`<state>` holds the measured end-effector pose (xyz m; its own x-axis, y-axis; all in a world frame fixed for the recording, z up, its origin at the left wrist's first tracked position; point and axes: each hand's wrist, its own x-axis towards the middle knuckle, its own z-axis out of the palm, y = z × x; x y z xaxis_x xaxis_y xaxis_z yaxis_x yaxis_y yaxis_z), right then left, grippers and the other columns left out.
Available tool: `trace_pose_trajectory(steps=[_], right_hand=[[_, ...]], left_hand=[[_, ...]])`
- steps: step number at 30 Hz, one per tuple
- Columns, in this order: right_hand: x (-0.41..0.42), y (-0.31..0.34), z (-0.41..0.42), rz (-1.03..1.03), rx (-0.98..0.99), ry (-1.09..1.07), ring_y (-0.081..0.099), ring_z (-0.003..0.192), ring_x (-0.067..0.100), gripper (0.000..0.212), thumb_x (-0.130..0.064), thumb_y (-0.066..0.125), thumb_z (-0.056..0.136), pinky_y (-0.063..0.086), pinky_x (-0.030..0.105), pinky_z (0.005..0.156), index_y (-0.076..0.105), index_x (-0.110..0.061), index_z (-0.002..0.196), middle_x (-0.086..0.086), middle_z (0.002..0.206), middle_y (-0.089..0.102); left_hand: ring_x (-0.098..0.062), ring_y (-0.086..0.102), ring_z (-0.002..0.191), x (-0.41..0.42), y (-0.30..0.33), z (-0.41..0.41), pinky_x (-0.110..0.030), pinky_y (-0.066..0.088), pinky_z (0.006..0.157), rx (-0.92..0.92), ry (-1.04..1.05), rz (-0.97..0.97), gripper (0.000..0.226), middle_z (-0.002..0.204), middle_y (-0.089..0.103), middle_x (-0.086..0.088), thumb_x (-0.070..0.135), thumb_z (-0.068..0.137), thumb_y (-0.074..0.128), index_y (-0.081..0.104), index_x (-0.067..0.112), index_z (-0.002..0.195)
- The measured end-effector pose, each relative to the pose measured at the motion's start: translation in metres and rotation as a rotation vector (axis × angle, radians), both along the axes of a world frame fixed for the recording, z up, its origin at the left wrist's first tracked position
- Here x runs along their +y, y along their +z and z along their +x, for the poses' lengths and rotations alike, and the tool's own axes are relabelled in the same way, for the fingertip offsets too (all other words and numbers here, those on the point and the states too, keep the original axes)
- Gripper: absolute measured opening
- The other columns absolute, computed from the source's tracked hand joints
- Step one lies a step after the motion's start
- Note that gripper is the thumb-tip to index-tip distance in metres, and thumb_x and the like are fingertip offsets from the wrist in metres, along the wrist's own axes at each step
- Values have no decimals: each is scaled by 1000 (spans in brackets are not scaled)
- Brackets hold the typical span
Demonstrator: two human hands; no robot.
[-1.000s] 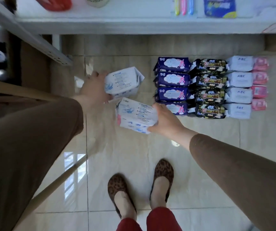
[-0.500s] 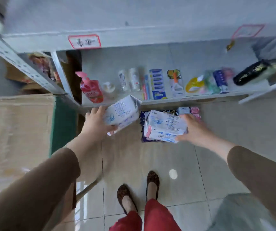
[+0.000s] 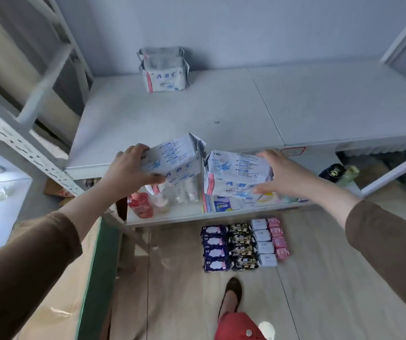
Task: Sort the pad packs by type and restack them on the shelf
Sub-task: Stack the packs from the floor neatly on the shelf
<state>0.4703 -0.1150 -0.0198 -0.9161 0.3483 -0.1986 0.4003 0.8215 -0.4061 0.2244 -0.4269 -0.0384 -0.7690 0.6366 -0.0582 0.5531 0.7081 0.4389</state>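
Over the front edge of the white shelf (image 3: 221, 111), the left hand (image 3: 133, 173) curls its fingers and thumb round a white pack (image 3: 175, 163) printed with blue ABC letters and a pink side stripe, while the right hand (image 3: 280, 173) clasps a matching second pack (image 3: 236, 175) just beside it. More ABC packs (image 3: 164, 72) stand stacked at the shelf's back. Down on the floor lie rows of purple packs (image 3: 214, 246), black packs (image 3: 242, 246) and white-and-pink packs (image 3: 269, 239).

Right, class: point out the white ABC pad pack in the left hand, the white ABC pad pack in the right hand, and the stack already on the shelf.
White ABC pad pack, left hand (image 3: 172, 159): head view, printed face.
White ABC pad pack, right hand (image 3: 233, 171): head view, printed face.
Shelf stack (image 3: 164, 78): head view, front label.
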Motion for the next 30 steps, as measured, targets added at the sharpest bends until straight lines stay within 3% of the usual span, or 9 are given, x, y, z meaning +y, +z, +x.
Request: trace_pose_trajectory(steps=[4,11,17,21,30], right_hand=[[40,24,-50,8,53,41,54,85,3,94,-58,84,62,41,31,70,36,-31,137,-13,116,39],[81,45,-147,-29,91,139,51,82,-3,90,-51,86,65,37,20,64,37,-29,137,-11,118,40],[86,41,-218,-39,92,164,52,85,4,89,-47,86,67,43,27,70,36,-27,138,-8,118,40],[82,31,-253,-71,98,135,52,82,0,87,-47,86,65,38,20,63,37,-30,135,-10,116,40],[68,8,-304,-106,65,127,53,83,3,85,-42,83,67,40,22,65,37,-29,138,-10,115,41]], left_hand=[[-21,48,99,48,29,-48,-37,43,80,38,50,43,85,109,56,7,65,54,81,47,28,123],[-26,48,104,114,50,-144,-34,40,83,102,162,92,88,115,50,-4,51,57,89,50,15,127],[-25,49,102,152,39,-225,-37,46,86,108,123,45,87,112,48,0,52,56,88,50,16,126],[-23,52,99,172,24,-266,-34,45,81,98,59,12,81,111,52,-1,47,56,90,52,17,121],[-23,54,101,192,1,-321,-36,50,83,43,18,115,80,117,55,-3,38,56,92,43,20,117]])
